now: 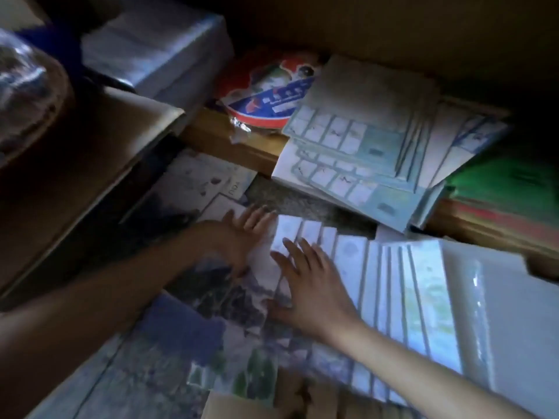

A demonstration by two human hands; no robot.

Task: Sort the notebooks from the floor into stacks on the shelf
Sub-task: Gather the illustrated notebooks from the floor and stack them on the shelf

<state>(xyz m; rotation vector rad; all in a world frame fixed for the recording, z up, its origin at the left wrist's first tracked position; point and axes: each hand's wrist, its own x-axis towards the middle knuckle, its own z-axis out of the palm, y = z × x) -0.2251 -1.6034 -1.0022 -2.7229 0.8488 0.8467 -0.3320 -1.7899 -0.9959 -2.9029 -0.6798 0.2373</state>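
Observation:
Several thin white notebooks [378, 276] lie fanned out on the floor at centre right, overlapping like tiles. My right hand [311, 285] lies flat on their left end, fingers spread and straight. My left hand [242, 234] touches the left edge of the same spread, fingers extended toward the shelf. On the low wooden shelf [223, 137] above rests a loose stack of pale green-and-white notebooks [357, 137], overhanging the shelf's front edge. More green and red notebooks [508, 189] lie stacked at the shelf's right end. The picture is dim and blurred.
A round red, white and blue packet [269, 95] lies on the shelf left of the stack. A wrapped grey bundle [157, 52] sits at the back left. A cardboard box [99, 152] stands on the left. Picture-covered books [217, 328] lie on the floor under my arms.

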